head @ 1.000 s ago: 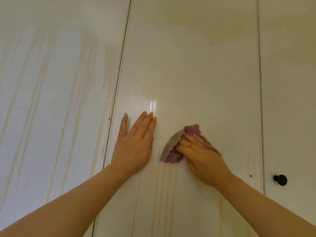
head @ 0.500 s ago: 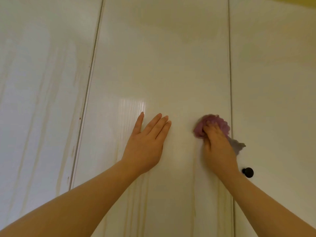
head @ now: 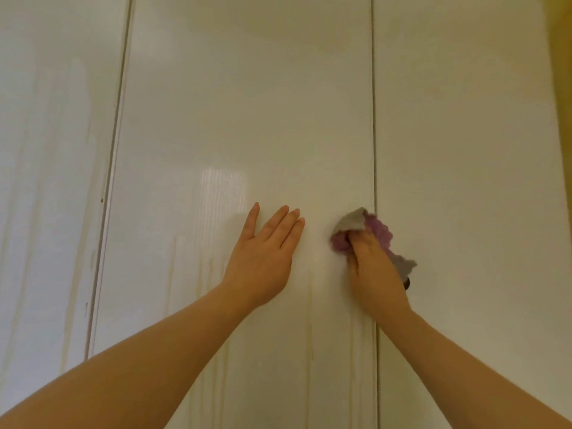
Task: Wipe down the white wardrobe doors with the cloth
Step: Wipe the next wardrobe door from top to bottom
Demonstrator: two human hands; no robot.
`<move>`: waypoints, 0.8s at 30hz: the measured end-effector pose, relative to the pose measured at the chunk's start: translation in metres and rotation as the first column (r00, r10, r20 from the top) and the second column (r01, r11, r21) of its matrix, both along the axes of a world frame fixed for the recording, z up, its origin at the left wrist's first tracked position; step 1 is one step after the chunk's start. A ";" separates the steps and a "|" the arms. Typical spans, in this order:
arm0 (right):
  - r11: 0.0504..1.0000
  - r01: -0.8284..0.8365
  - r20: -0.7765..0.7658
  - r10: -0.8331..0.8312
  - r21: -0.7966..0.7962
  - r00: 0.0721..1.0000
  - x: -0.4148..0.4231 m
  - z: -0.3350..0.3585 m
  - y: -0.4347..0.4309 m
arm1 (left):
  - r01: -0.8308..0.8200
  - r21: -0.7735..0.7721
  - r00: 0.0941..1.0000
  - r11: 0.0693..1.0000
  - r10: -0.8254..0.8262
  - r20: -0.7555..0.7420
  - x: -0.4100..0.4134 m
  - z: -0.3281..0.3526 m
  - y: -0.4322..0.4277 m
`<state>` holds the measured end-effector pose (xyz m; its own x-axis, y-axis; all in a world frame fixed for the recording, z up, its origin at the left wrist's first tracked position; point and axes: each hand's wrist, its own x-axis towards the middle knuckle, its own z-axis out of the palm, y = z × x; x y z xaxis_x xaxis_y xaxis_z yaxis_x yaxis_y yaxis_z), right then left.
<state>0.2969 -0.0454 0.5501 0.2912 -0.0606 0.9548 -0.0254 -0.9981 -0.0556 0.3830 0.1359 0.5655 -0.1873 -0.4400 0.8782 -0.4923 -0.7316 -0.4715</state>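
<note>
Gripping a bunched cloth, the right hand is pressing it at the middle door's right edge.
The left hand is lying flat, fingers straight; the door is bare above.

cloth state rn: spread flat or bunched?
Bunched. The purple cloth is crumpled under the right hand, fingers curled round it; grey corners stick out above and to the right.
</note>
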 end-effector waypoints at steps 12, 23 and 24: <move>0.998 -0.062 -0.046 0.062 -0.008 0.997 -0.003 -0.029 -0.006 | -0.032 -0.111 0.989 0.993 0.015 -0.147 0.002 -0.036 -0.031; 0.998 -0.052 -0.062 0.051 -0.018 0.997 -0.005 -0.059 -0.009 | -0.031 -0.133 0.990 0.991 0.012 -0.141 0.000 -0.043 -0.034; 0.998 -0.058 -0.062 0.056 -0.039 0.997 -0.005 -0.074 -0.011 | -0.029 -0.132 0.991 0.991 0.011 -0.130 -0.001 -0.043 -0.033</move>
<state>0.2924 -0.0567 0.4758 0.3503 -0.0035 0.9366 0.0297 -0.9994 -0.0148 0.3823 0.1028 0.5221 -0.0616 -0.3201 0.9454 -0.5271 -0.7939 -0.3031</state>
